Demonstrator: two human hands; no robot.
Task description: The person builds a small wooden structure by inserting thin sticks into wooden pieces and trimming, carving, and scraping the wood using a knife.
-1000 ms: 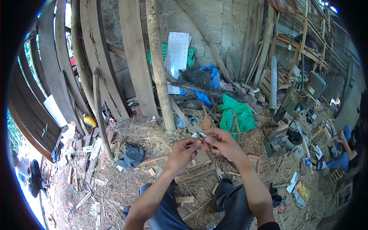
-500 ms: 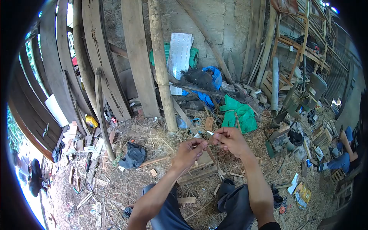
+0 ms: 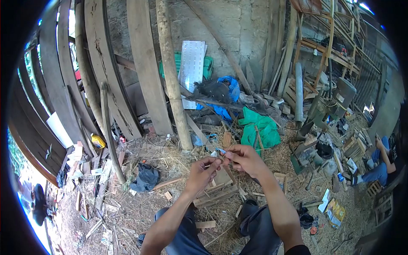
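My left hand (image 3: 203, 173) is closed in a pinch just left of centre; whatever lies between its fingertips is too small to name. Close beside it, my right hand (image 3: 246, 160) has its thumb and fingers pressed around a small, pale, pointed object (image 3: 220, 150) whose tip sticks out to the upper left. The fingertips of both hands nearly meet. Below them on the ground lies a small wooden frame or stack of boards (image 3: 217, 194), partly hidden by my hands.
A bamboo post (image 3: 173, 85) stands beyond my hands. Green plastic (image 3: 260, 131) and a dark bag (image 3: 145, 177) lie on the straw-strewn ground. Wood scraps are scattered around. Machinery (image 3: 338, 100) stands at right, near a seated person (image 3: 378, 170) at the far right edge.
My hands parted slightly, then came together again. The pale pointed object in my right hand has changed its angle. The view has shifted a little.
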